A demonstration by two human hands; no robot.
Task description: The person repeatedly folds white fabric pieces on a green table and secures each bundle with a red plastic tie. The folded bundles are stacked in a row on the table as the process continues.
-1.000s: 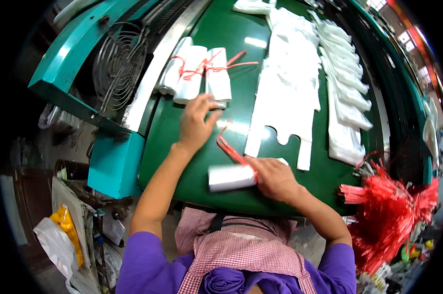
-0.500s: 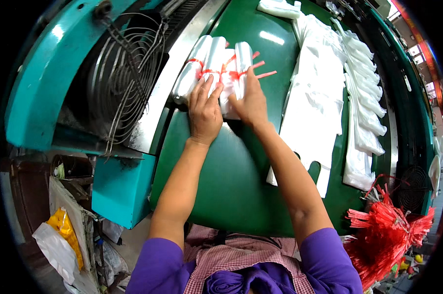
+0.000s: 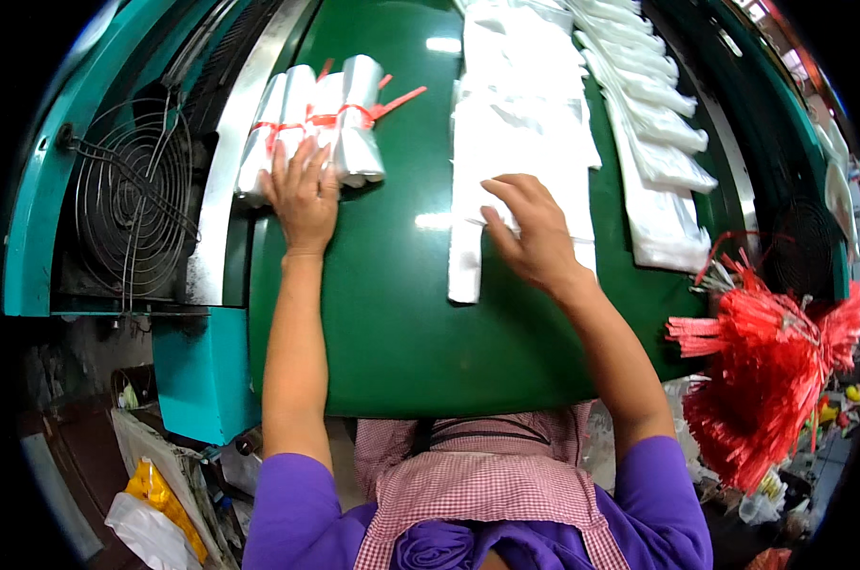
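Note:
Several rolled bundles of white plastic bags (image 3: 362,90), tied round the middle with red ties (image 3: 324,121), lie side by side at the left of the green table. My left hand (image 3: 304,195) rests its spread fingers on their near ends. Over the near part of a flat stack of white plastic bags (image 3: 520,114) is my right hand (image 3: 533,228), fingers apart and holding nothing. Whether its fingertips touch the stack is hard to tell. The stack's near end, with a handle strip (image 3: 465,261), sticks out toward me.
Overlapping bundles of white bags (image 3: 653,190) line the table's right side. A big bunch of red plastic ties (image 3: 758,370) hangs at the right front corner. To the left stand a wire fan guard (image 3: 135,204) and a teal metal box (image 3: 202,375). The green tabletop (image 3: 382,351) curves near me.
My right hand has left the rolled bundles and moved right, over the flat stack. My left hand stays at the bundles. The whole view has shifted, so the table sits further left.

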